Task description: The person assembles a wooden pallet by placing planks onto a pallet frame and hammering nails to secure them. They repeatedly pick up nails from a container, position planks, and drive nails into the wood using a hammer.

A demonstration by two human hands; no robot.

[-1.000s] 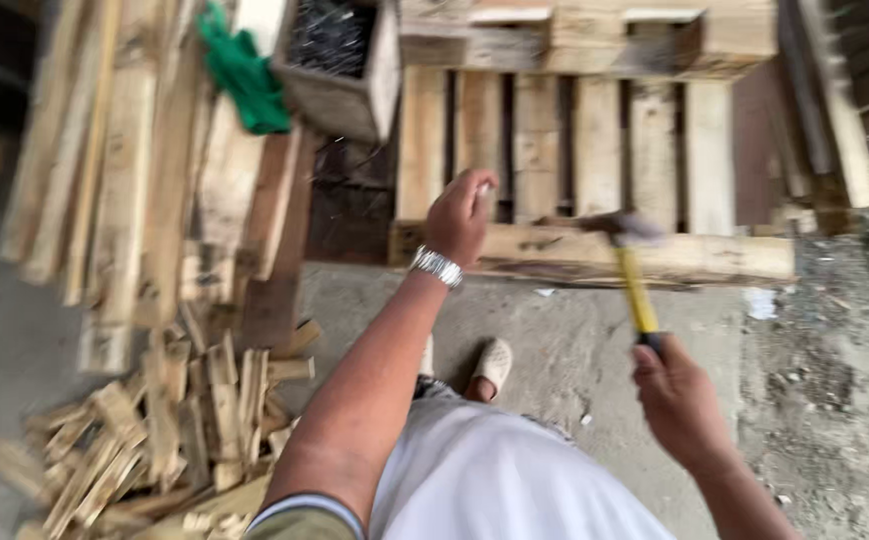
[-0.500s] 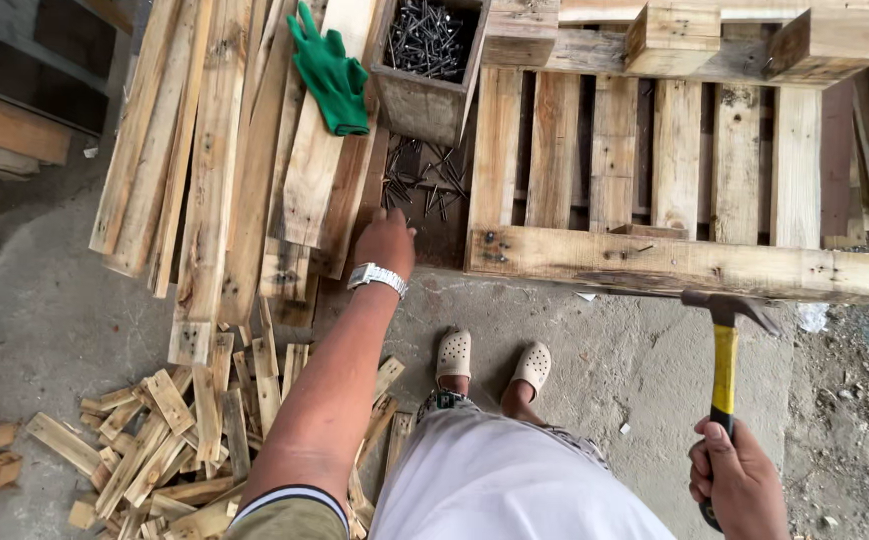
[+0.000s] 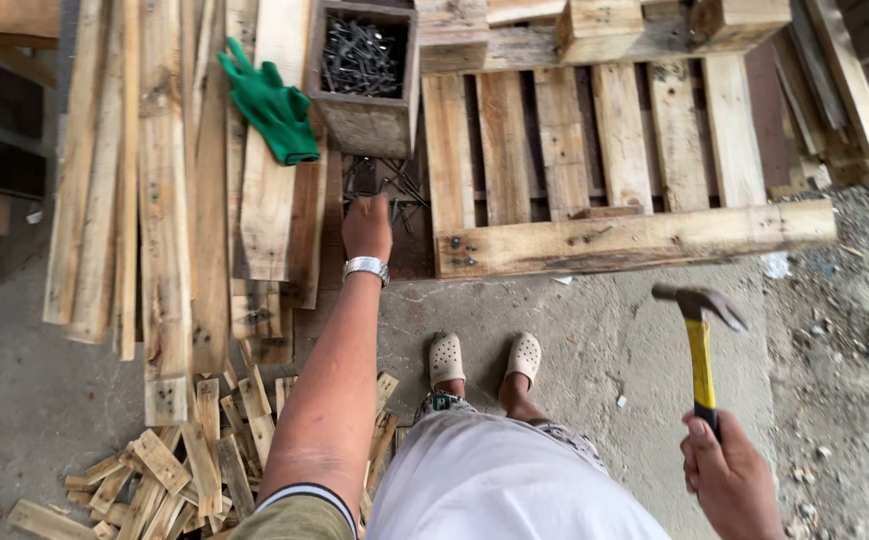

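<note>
Loose planks (image 3: 165, 200) and wood scraps (image 3: 155, 470) lie far left, green glove (image 3: 273, 105) on top. Left hand (image 3: 367, 225) reaches into loose nails (image 3: 385, 185) below the nail box (image 3: 363, 70); grip on them can't be told. Pallet (image 3: 615, 150) sits centre. Right hand (image 3: 730, 480) is clenched around the yellow-handled hammer (image 3: 700, 340), head up, over concrete.

a yellow-handled hammer (image 3: 699, 340) with a dark head is showing above the right grip (image 3: 730, 480); green gloves (image 3: 270, 102) and dark grey nails (image 3: 387, 182) are lying near the left grip (image 3: 367, 226), silver watch (image 3: 366, 267) gleaming.
</note>
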